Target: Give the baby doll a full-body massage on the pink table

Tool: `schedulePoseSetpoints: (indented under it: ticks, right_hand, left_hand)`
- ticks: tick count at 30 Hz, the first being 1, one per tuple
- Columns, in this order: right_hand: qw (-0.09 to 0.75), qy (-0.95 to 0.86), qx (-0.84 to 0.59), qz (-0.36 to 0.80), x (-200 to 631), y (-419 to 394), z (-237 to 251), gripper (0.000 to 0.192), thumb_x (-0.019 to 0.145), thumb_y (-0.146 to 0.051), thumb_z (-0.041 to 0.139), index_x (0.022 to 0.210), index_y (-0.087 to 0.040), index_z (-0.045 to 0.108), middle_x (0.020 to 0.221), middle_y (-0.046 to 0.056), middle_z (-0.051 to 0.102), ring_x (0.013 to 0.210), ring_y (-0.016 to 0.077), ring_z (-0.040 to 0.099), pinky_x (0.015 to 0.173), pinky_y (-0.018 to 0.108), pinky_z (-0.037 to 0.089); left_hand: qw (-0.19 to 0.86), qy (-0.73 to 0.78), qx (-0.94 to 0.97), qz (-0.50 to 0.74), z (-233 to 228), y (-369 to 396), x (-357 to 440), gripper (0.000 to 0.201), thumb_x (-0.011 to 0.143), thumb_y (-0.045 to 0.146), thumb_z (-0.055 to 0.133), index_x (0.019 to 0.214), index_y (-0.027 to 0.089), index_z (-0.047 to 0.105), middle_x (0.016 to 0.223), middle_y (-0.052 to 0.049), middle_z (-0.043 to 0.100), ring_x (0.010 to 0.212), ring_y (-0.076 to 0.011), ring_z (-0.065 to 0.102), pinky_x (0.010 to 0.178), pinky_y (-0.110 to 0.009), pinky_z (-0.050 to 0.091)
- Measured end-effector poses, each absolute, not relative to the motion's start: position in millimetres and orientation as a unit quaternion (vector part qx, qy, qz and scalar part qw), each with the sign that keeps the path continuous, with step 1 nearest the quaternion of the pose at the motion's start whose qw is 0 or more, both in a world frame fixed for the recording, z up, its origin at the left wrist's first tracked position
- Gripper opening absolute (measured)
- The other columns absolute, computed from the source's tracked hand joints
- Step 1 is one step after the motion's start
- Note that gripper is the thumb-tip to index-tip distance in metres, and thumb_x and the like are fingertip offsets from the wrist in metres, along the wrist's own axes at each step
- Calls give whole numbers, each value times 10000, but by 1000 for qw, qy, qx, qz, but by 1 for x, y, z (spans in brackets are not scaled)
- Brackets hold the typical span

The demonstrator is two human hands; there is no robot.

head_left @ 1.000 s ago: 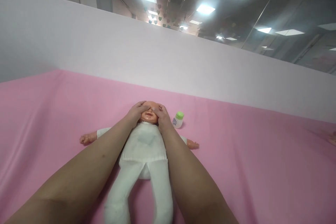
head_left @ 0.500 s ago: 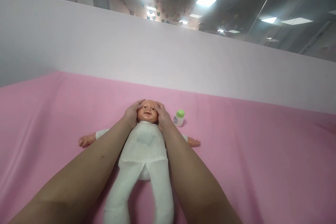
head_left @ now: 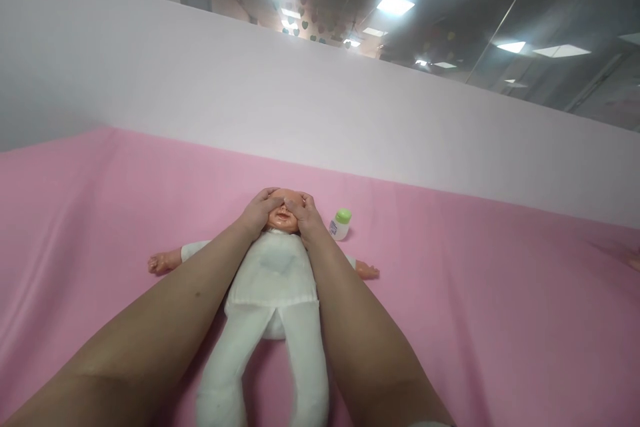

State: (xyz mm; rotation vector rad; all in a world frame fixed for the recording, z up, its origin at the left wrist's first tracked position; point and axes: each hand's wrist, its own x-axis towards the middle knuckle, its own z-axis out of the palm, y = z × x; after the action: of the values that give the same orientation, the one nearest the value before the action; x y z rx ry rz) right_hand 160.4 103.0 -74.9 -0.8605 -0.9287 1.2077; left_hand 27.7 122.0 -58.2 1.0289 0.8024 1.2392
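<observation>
A baby doll (head_left: 275,270) in white cloth lies face up, its arms stretched out to both sides. My left hand (head_left: 260,210) cups one side of the doll's head, and my right hand (head_left: 306,213) wraps round the other side. Both thumbs lie across the face at the eyes and nose, with the tips close together, so the eyes are hidden. The mouth and chin still show below them. A small bottle with a green cap (head_left: 341,224) stands just right of my right hand, apart from it.
Pink cloth (head_left: 425,280) lies under the doll, with some folds. Behind it rises a white padded wall (head_left: 300,100), topped by glass with ceiling lights showing. A small skin-coloured shape (head_left: 636,261) at the far right edge is too cut off to make out.
My thumbs have moved inward from the sides of the doll's face over its eyes. Both hands stay on the head. A skin-coloured shape has appeared at the right edge.
</observation>
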Motion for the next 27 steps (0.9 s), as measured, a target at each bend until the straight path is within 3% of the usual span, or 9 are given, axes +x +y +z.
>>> schedulePoseSetpoints:
  ticks: [7, 15, 20, 27]
  right_hand:
    - [659, -390, -401, 503, 160, 113, -79, 487, 696, -411, 819, 1100, -263, 590, 999, -9, 694, 914, 194, 672, 866, 347, 558]
    - [667, -356, -323, 569, 167, 114, -83, 450, 693, -354, 760, 1116, -257, 639, 1095, 0, 705, 1042, 216, 652, 995, 377, 517]
    - [652, -373, -336, 568, 165, 107, -78, 526, 655, -305, 772, 1153, -265, 608, 1035, -3, 706, 970, 219, 669, 917, 370, 552]
    - [641, -401, -412, 509, 162, 108, -75, 593, 621, -379, 861, 1130, -271, 576, 965, -25, 683, 873, 199, 677, 804, 330, 577]
  left_hand:
    - [614, 340, 444, 558, -61, 124, 31, 524, 640, 378, 794, 1095, 163, 646, 926, -59, 715, 798, -203, 671, 796, -346, 542]
    - [609, 342, 414, 584, -62, 122, 30, 413, 706, 330, 660, 1097, 197, 664, 1007, -61, 722, 970, -255, 675, 882, -371, 546]
    - [612, 334, 424, 578, -64, 123, 30, 467, 666, 357, 726, 1091, 180, 649, 967, -55, 714, 905, -239, 675, 852, -363, 547]
    - [614, 351, 466, 531, -61, 124, 29, 558, 632, 360, 818, 1118, 172, 618, 935, -53, 714, 818, -221, 688, 766, -347, 559]
